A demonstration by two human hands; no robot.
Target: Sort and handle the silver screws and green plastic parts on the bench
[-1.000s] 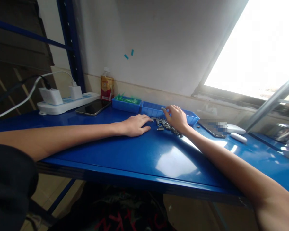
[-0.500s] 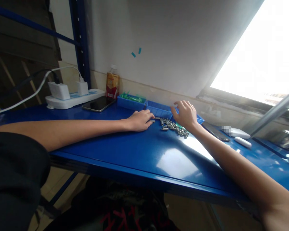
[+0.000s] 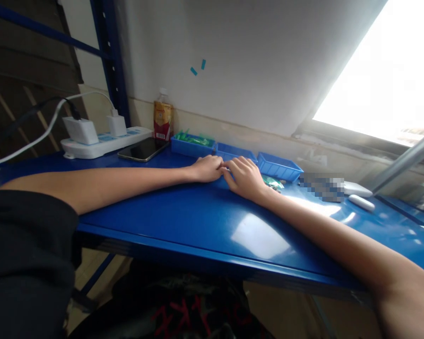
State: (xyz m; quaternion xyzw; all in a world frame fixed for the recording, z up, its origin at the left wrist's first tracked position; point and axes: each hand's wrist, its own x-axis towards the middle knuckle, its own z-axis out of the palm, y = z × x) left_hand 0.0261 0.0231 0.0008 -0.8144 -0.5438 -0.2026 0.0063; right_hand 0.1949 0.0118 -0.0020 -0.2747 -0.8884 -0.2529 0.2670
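My left hand [image 3: 207,168] rests on the blue table [image 3: 183,212] with its fingers curled under; what they hold is hidden. My right hand [image 3: 245,176] lies palm down just to its right, fingers stretched over the spot where small metal parts lie. The fingertips of both hands touch. A few green bits [image 3: 273,182] show beside my right wrist. Behind the hands stand three shallow blue trays: the left tray [image 3: 192,147] holds green parts, the middle tray [image 3: 235,153] and the right tray [image 3: 279,167] show no contents from here.
A dark phone [image 3: 143,149], a white power strip [image 3: 102,143] with two chargers and a bottle [image 3: 163,120] stand at the back left. A blurred flat thing [image 3: 321,184] and white oval objects [image 3: 358,195] lie at the right. A blue rack post [image 3: 109,61] rises on the left.
My right hand has come down from the tray's edge and now covers the pile of metal parts. My left hand has closed up against it. The view has shifted slightly.
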